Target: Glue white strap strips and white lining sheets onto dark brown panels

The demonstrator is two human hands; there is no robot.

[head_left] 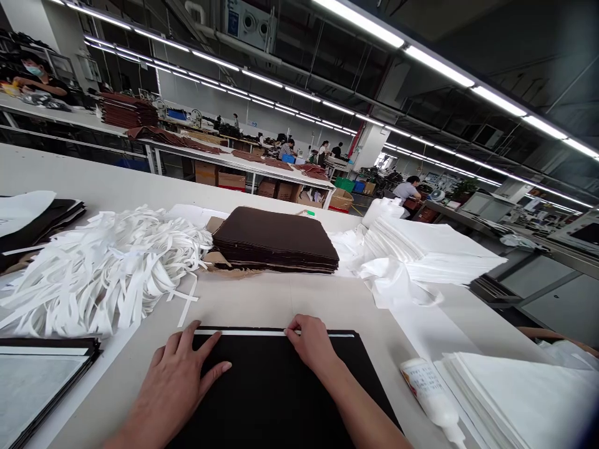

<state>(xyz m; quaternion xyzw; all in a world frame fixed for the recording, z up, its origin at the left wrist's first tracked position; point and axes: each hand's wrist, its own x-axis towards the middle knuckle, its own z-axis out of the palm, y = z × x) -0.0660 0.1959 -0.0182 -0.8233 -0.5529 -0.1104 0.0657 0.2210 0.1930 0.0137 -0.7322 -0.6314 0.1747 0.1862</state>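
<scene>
A black fabric panel (271, 386) lies flat in front of me, with a narrow white strip (253, 333) running along its far edge. My left hand (180, 371) rests with fingers spread on the panel's left side, its fingertips at the strip's left end. Pinched fingers of my right hand (309, 340) hold the strip right of its middle. Beyond that hand, a thin whitish line continues toward the panel's right corner. A white squeeze bottle (430, 396) lies on its side to the right of the panel.
A tangled heap of white strips (126, 262) is at the left, above a stack of panels (42, 380). Dark brown panels (276, 234) are piled at the back. White sheet stacks (425, 243) stand at the right. Several people work at far tables.
</scene>
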